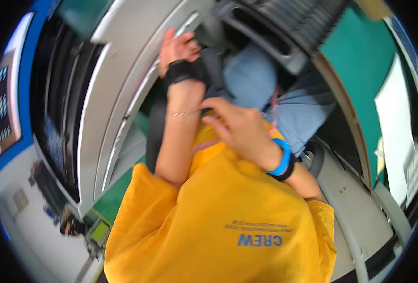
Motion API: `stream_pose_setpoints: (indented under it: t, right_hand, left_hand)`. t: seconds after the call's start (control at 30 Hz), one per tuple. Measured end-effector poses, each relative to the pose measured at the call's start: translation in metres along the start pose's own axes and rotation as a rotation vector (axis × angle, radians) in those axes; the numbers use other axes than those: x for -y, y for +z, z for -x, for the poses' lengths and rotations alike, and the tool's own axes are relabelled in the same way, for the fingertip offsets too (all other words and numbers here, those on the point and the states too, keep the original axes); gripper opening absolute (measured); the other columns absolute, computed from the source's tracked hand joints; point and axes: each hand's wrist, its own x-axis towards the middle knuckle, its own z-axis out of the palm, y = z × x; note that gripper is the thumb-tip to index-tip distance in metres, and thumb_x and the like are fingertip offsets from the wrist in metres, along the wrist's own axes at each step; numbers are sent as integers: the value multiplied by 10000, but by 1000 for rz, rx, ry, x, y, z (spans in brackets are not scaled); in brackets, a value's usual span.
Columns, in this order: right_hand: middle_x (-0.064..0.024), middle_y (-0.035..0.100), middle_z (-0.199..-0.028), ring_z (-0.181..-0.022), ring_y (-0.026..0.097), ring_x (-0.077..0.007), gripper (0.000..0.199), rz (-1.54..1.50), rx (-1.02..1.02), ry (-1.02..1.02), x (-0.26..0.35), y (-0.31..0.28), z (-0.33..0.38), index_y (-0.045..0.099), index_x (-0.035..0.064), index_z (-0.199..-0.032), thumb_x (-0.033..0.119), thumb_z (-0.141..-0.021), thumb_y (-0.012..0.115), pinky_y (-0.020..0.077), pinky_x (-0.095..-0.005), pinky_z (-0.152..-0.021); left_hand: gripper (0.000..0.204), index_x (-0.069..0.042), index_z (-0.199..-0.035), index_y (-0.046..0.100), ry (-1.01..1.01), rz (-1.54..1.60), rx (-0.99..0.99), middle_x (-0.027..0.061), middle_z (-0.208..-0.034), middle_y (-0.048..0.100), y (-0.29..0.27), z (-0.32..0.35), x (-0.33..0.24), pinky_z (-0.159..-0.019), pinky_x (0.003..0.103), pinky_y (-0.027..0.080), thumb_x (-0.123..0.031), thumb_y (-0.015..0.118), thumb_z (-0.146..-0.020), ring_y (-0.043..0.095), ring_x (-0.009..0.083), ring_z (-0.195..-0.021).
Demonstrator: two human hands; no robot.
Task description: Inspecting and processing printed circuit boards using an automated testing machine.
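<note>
My left hand [178, 49] is raised beside a pale machine frame, palm turned partly up, its fingers loosely bent, apart and holding nothing. A wide black wristband [180, 71] circles that wrist, and a thin silver chain bracelet [183, 113] lies lower on the forearm. Against the inner side of this forearm, my right hand [244, 129] has its thumb and forefinger bent toward each other by the bracelet's end. A small dark bit shows between these fingertips, too blurred to name. Around my right wrist are a blue band [283, 155] and a black band [287, 170].
A long pale machine frame [109, 89] runs along the left. At the top, a ribbed black plastic tray or crate [294, 23] overhangs my jeans-clad legs [251, 73]. To the right lie a green surface [360, 61] with a white sheet [395, 118] and a metal-tube structure [346, 221].
</note>
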Motion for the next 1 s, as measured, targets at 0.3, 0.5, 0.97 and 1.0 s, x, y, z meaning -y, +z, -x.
stream_pose_setpoints:
  t: [0.3, 0.5, 0.97, 1.0]
  right_hand:
    - [-3, 543, -639, -569, 608, -191, 131, 156, -115, -270, -11, 19, 0, 546, 184, -886, 152, -761, 568, 434, -331, -423]
    - [-74, 602, -704, -598, 606, -308, 143, -240, 256, -110, -6, 16, 7, 562, 104, -939, 179, -818, 571, 459, -406, -519]
    - [-197, 543, -1199, -987, 599, -240, 436, -376, -1290, 376, -16, -324, 144, 429, -69, -1256, 229, -946, 501, 518, -301, -808]
    - [-212, 535, -1192, -1004, 593, -271, 445, -642, -1498, 414, -32, -359, 170, 386, -73, -1256, 192, -929, 534, 520, -312, -830]
  left_hand:
    - [421, -9, -1250, 469, -200, -162, -348, 142, -1140, 538, -19, -2, -22, -981, 386, 424, -242, 467, -900, 524, 247, -1106]
    - [619, 96, -1368, 294, 63, -851, -91, 184, -1383, 349, 45, 47, -27, -1082, 373, 253, -149, 370, -805, 396, 267, -1253]
    - [280, -26, -1197, 502, -41, -342, -151, 86, -818, 566, -33, 4, -21, -677, 283, 438, -82, 500, -922, 489, 147, -680]
    - [301, -31, -1213, 488, -45, -344, -149, 78, -814, 561, -27, 10, -16, -631, 255, 420, -86, 512, -918, 482, 136, -673]
